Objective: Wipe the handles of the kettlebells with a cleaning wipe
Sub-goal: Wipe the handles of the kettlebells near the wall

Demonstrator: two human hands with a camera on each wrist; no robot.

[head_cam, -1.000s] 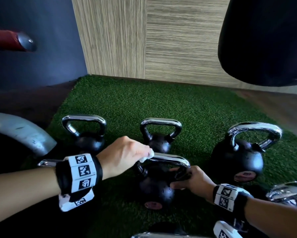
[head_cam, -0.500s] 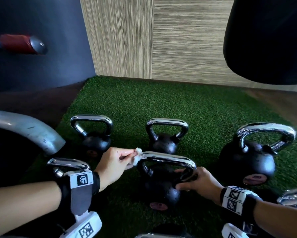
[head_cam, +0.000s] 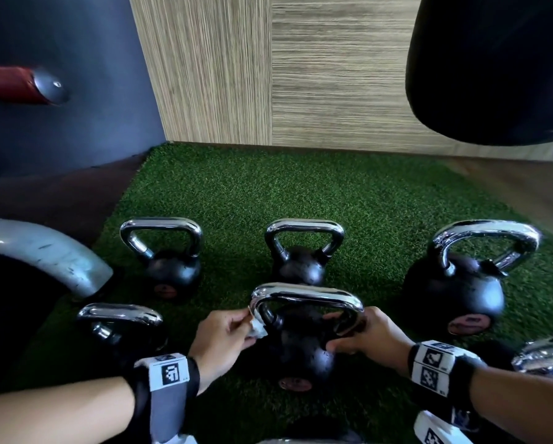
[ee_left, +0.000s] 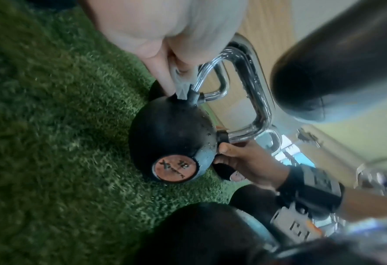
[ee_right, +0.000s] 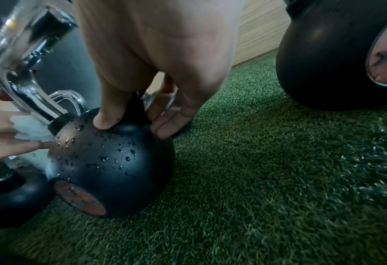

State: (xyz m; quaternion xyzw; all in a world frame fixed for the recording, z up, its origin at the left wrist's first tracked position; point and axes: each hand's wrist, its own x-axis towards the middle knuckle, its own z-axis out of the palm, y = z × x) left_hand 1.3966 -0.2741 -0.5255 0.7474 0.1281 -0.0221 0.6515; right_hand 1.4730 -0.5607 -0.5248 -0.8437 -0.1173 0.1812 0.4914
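Observation:
A black kettlebell (head_cam: 296, 350) with a chrome handle (head_cam: 307, 294) stands on green turf in front of me, its ball beaded with droplets (ee_right: 110, 157). My left hand (head_cam: 228, 334) pinches a small white wipe (head_cam: 258, 330) against the left leg of that handle, low near the ball; the wipe (ee_right: 31, 127) shows white in the right wrist view. My right hand (head_cam: 364, 338) grips the base of the handle's right leg, thumb (ee_right: 104, 116) pressed on the ball. In the left wrist view the wipe (ee_left: 183, 84) wraps the handle's leg.
Other chrome-handled kettlebells stand around: two behind (head_cam: 169, 264) (head_cam: 300, 261), a large one at right (head_cam: 457, 293), one at near left (head_cam: 121, 322), another at the right edge (head_cam: 547, 357). A grey curved metal bar (head_cam: 44, 254) lies left. A black punching bag (head_cam: 492, 65) hangs upper right.
My left hand has slid the wipe from the top left of the handle round its corner and down the left leg. The right hand keeps its grip.

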